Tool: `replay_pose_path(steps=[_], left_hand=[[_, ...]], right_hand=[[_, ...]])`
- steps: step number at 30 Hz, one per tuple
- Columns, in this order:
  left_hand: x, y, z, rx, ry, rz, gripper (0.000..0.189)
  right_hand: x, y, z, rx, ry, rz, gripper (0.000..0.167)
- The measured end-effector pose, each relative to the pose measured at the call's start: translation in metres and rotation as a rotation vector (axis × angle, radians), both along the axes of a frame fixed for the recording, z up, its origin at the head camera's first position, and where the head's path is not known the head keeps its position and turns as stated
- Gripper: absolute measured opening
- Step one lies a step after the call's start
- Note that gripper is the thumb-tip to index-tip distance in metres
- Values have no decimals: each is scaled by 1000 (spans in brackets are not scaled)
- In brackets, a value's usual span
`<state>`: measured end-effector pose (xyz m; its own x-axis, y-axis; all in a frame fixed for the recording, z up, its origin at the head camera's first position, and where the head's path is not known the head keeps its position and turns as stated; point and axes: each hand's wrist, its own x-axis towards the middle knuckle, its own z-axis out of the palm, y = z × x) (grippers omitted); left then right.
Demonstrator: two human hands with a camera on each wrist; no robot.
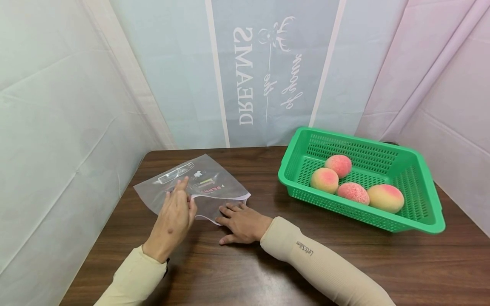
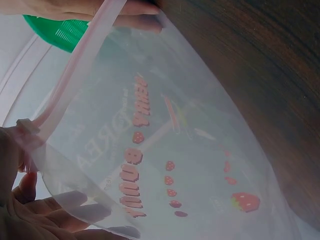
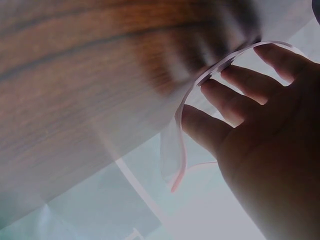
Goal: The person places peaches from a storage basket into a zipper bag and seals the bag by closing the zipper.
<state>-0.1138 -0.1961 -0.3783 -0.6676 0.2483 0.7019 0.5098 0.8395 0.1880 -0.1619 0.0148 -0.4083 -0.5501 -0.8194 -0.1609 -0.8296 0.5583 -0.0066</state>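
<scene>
Plastic bag (image 1: 220, 182), one, against two hands' (image 1: 172, 221) fingers (image 1: 227, 211); four peaches (image 1: 324, 180), one basket (image 1: 367, 158).

On one table (image 1: 229, 272) there are four peaches (image 1: 386, 198), all inside one green basket (image 1: 329, 204) at the back right corner, and one transparent bag (image 1: 222, 178) near the back left corner.

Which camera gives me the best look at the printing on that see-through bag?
The left wrist view: the printing is largest there, with red lettering and strawberries on the bag. The head view shows it small, beside the left hand. The right wrist view shows part of the bag's rim but no printing.
</scene>
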Motion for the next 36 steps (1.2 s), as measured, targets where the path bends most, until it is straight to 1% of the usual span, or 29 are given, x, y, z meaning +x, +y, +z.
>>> replay_pose_path(steps=[8, 14, 19, 22, 26, 31, 36], left_hand=[[0, 2, -4, -10, 5, -1, 8], [2, 2, -3, -21, 1, -2, 9], [3, 2, -4, -26, -2, -1, 9], [3, 1, -5, -26, -1, -1, 9], [3, 1, -6, -17, 0, -4, 9], [3, 2, -5, -9, 16, -7, 10], [2, 2, -2, -6, 56, 1, 15]], right_hand=[[0, -1, -1, 6, 0, 8, 65], [1, 2, 2, -12, -15, 6, 66], [1, 2, 3, -17, -1, 3, 69], [2, 2, 4, -22, 9, 8, 70], [2, 1, 4, -45, -1, 25, 68], [2, 0, 2, -56, -7, 45, 62], [2, 0, 0, -43, -1, 39, 59]])
